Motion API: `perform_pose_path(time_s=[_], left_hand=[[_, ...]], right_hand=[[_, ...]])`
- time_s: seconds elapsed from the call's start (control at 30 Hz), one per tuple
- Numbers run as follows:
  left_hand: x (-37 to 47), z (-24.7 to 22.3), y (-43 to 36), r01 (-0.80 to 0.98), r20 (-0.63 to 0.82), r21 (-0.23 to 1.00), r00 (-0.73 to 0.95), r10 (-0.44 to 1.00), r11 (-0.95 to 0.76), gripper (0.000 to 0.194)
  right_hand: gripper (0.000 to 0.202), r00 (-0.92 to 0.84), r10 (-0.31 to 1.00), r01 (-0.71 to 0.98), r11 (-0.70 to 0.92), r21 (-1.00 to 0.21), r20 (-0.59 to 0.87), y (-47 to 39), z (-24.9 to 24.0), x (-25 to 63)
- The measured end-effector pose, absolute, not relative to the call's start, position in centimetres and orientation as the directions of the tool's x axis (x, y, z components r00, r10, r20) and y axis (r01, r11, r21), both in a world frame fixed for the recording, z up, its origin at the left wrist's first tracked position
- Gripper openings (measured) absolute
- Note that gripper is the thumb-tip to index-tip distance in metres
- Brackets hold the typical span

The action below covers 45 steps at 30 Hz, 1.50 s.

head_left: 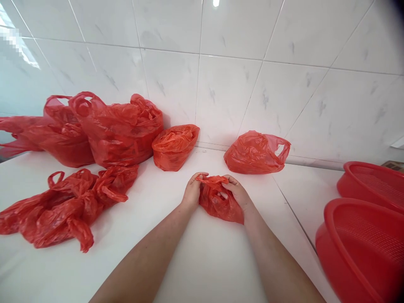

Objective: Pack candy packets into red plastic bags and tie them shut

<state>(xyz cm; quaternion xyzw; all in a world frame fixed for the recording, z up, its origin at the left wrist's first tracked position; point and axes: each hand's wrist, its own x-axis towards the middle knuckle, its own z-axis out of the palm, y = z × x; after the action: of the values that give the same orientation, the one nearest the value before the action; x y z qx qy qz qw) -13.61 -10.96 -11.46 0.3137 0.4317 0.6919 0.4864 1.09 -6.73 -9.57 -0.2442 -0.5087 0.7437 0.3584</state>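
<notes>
Between my hands is a small, crumpled red plastic bag (217, 204), held just above or on the white table. My left hand (193, 189) grips its upper left edge, thumb on top. On the other side my right hand (237, 191) has the upper right edge pinched, with some fingers partly behind or inside the thin plastic. What the bag contains, if anything, I cannot make out. Behind it stand a squat red bag (175, 147) to the left and a red bag with a loop handle (255, 153) to the right.
Large filled red bags (120, 130) lean along the tiled wall (230, 92) at the back left. Knotted red bags (63, 210) lie in front of them on the white table (202, 269). Two red plastic baskets (334, 227) stand at the right, past a seam.
</notes>
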Motion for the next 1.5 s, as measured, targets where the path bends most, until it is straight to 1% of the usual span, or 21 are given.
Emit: perform_pose_path(time_s=[0.07, 0.13, 0.23, 0.37, 0.43, 0.5, 0.57, 0.6, 0.67, 0.73, 0.83, 0.9, 0.93, 1.0, 1.1, 1.2, 1.27, 1.33, 1.4, 1.5], left_hand=[[-13.7, -11.3, -11.1, -0.433, -0.007, 0.891, -0.307, 0.952, -0.133, 0.025], [-13.9, -11.1, -11.2, -0.455, -0.025, 0.885, -0.250, 0.968, -0.095, 0.031], [-14.3, -11.0, -11.4, -0.429, -0.033, 0.902, -0.163, 0.986, -0.041, 0.038], [-14.6, -11.1, -11.3, -0.355, 0.020, 0.932, -0.156, 0.988, -0.075, 0.033], [-14.6, -11.2, -11.2, -0.351, 0.031, 0.932, -0.188, 0.982, -0.097, 0.031], [-14.5, -11.2, -11.1, -0.349, 0.037, 0.930, -0.217, 0.975, -0.113, 0.030], [-14.3, -11.1, -11.2, -0.332, 0.056, 0.933, -0.238, 0.970, -0.136, 0.028], [-14.2, -11.0, -11.2, -0.321, 0.069, 0.936, -0.242, 0.968, -0.147, 0.027], [-13.9, -10.6, -11.4, -0.300, 0.096, 0.940, -0.231, 0.968, -0.165, 0.026], [-13.5, -10.1, -11.6, -0.261, 0.149, 0.946, -0.176, 0.973, -0.192, 0.026], [-13.0, -9.5, -12.0, -0.192, 0.247, 0.950, -0.017, 0.969, -0.246, 0.027], [-12.8, -9.5, -12.2, -0.158, 0.257, 0.956, 0.054, 0.965, -0.246, 0.027], [-12.8, -9.6, -12.1, -0.140, 0.242, 0.962, 0.056, 0.969, -0.233, 0.027], [-13.0, -10.0, -12.0, -0.102, 0.207, 0.973, 0.009, 0.978, -0.205, 0.026], [-13.6, -10.6, -11.6, -0.067, 0.200, 0.976, -0.085, 0.976, -0.206, 0.025], [-14.1, -11.0, -11.2, -0.041, 0.223, 0.972, -0.169, 0.960, -0.233, 0.025], [-14.4, -11.2, -11.0, -0.015, 0.243, 0.967, -0.248, 0.938, -0.255, 0.024], [-14.7, -11.4, -10.9, 0.015, 0.263, 0.962, -0.337, 0.904, -0.274, 0.024], [-15.1, -11.6, -10.8, 0.041, 0.275, 0.958, -0.416, 0.867, -0.284, 0.025], [-15.4, -11.8, -10.7, 0.061, 0.278, 0.956, -0.507, 0.816, -0.287, 0.028]], right_hand=[[0.016, -0.657, 0.754, -0.274, -0.256, -0.927, -0.014, -6.9, -9.5, 1.3], [0.020, -0.684, 0.729, -0.264, -0.277, -0.924, -0.023, -7.0, -9.5, 1.5], [0.029, -0.683, 0.730, -0.236, -0.231, -0.944, -0.007, -6.8, -9.6, 1.7], [0.026, -0.706, 0.708, -0.090, -0.060, -0.994, 0.021, -6.3, -9.4, 1.6], [0.026, -0.691, 0.721, -0.015, 0.062, -0.998, 0.055, -6.3, -9.2, 1.4], [0.031, -0.665, 0.743, 0.065, 0.160, -0.985, 0.076, -6.3, -9.2, 1.1], [0.036, -0.616, 0.785, 0.157, 0.202, -0.967, 0.064, -6.3, -9.5, 0.7], [0.034, -0.570, 0.820, 0.201, 0.208, -0.957, 0.059, -6.2, -9.7, 0.5], [0.024, -0.440, 0.894, 0.263, 0.215, -0.941, 0.081, -6.2, -10.1, 0.1], [0.016, -0.334, 0.931, 0.282, 0.246, -0.927, 0.145, -6.3, -10.4, -0.2], [0.016, -0.300, 0.920, 0.248, 0.329, -0.911, 0.251, -6.4, -10.5, -0.3], [0.015, -0.310, 0.907, 0.210, 0.356, -0.911, 0.284, -6.3, -10.4, -0.1], [0.015, -0.318, 0.907, 0.190, 0.345, -0.919, 0.275, -6.2, -10.4, 0.0], [0.018, -0.348, 0.913, 0.147, 0.279, -0.949, 0.214, -5.9, -10.3, 0.3], [0.030, -0.419, 0.904, 0.055, 0.115, -0.992, 0.081, -5.5, -10.3, 0.6], [0.036, -0.522, 0.853, -0.119, -0.067, -0.991, 0.005, -5.3, -10.0, 1.0], [0.037, -0.570, 0.822, -0.270, -0.169, -0.948, 0.016, -5.3, -9.8, 1.2], [0.032, -0.559, 0.828, -0.394, -0.213, -0.894, 0.050, -5.1, -9.5, 1.3], [0.027, -0.523, 0.850, -0.459, -0.216, -0.862, 0.066, -4.9, -9.4, 1.5], [0.025, -0.480, 0.874, -0.492, -0.200, -0.847, 0.072, -4.4, -9.6, 1.7]])
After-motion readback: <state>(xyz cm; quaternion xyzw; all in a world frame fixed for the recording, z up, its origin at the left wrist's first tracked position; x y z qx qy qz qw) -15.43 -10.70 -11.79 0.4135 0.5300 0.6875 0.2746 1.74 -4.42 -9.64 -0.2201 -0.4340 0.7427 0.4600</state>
